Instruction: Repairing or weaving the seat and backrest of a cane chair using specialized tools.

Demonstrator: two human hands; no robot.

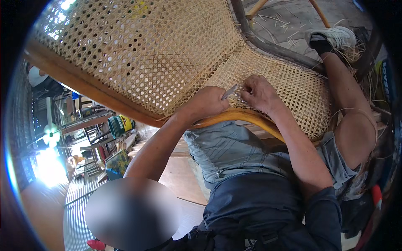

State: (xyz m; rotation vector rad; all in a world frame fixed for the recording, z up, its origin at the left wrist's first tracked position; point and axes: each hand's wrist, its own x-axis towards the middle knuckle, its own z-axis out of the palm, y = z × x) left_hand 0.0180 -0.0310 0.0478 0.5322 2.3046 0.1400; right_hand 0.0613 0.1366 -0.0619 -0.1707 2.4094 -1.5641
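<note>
A wooden chair frame (247,115) with woven cane webbing (163,62) leans across my lap. My left hand (207,101) is closed around a slim, pointed metal blade (229,91), whose handle is hidden in the fist. The blade points up and to the right, just over the webbing near the curved wooden rail. Just right of its tip, my right hand (260,94) is closed, thumb and forefinger curled together close to the cane. Whether a strand lies between those fingers is too small to make out.
Loose cane strips (284,25) lie scattered on the floor at the top right, near my shoe (335,37). A dark wooden frame member (276,50) runs past the webbing's right side. On the left stand a green-and-yellow bucket (119,126) and a green fan (51,136).
</note>
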